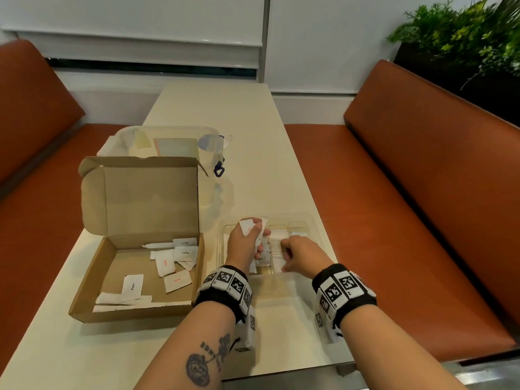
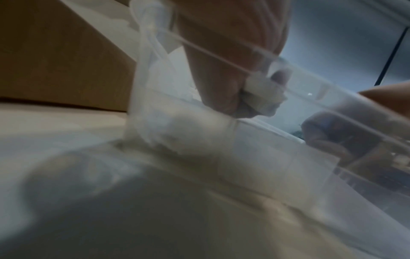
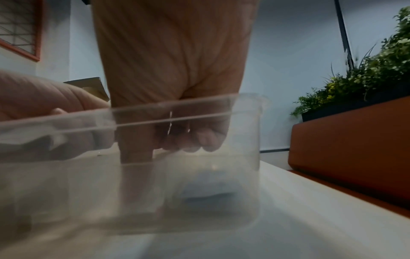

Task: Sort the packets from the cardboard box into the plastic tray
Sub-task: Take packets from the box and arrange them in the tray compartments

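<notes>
An open cardboard box on the left of the table holds several white packets. To its right stands a clear plastic tray with divided compartments and rows of packets in it. My left hand is over the tray's left part and grips a bunch of white packets; the left wrist view shows that bunch in the curled fingers. My right hand is down in the middle compartment. In the right wrist view one finger reaches to the tray floor and the others curl; whether it holds a packet is hidden.
A clear lidded container stands behind the box. Orange bench seats flank the narrow cream table. A planter with green plants sits behind the right bench. The table's near edge lies just under my forearms.
</notes>
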Demonstrator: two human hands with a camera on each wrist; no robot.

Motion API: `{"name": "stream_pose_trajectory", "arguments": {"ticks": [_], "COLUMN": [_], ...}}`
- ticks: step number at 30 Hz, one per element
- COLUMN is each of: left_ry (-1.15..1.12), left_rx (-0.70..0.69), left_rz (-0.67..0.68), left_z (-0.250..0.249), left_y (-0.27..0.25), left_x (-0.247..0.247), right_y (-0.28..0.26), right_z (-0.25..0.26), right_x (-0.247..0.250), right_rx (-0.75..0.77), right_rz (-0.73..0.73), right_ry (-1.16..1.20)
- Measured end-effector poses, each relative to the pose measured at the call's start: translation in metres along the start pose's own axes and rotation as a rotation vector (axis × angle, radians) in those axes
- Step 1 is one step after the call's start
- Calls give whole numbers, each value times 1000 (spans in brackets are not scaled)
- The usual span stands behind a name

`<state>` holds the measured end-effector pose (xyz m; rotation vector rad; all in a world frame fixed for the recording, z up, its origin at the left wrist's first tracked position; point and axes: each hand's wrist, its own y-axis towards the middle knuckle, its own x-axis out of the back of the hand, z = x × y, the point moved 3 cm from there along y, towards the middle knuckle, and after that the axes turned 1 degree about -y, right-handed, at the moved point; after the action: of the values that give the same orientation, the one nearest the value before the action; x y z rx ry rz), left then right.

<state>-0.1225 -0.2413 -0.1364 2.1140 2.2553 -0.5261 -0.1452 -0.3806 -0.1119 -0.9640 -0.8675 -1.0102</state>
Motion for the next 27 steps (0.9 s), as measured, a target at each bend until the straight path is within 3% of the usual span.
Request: {"name": "stream_pose_trajectory", "arguments": {"ticks": [6, 16, 22, 27], "left_ry": [-66, -46, -2, 61], "left_rx": [58, 45, -5, -64], "left_rz": [29, 42, 109, 201], "left_z": [1, -2, -7, -21], "left_y": [0, -3, -5, -9], "left_x": [-2, -2, -4, -6], "right_y": [3, 1, 4, 14], "right_z": [2, 3, 12, 22], "right_x": [-3, -2, 19, 32], "right_rx": [-23, -55, -118, -159], "right_rz": [-27, -50, -310, -378], "right_ry": [-106, -60, 431, 743]}}
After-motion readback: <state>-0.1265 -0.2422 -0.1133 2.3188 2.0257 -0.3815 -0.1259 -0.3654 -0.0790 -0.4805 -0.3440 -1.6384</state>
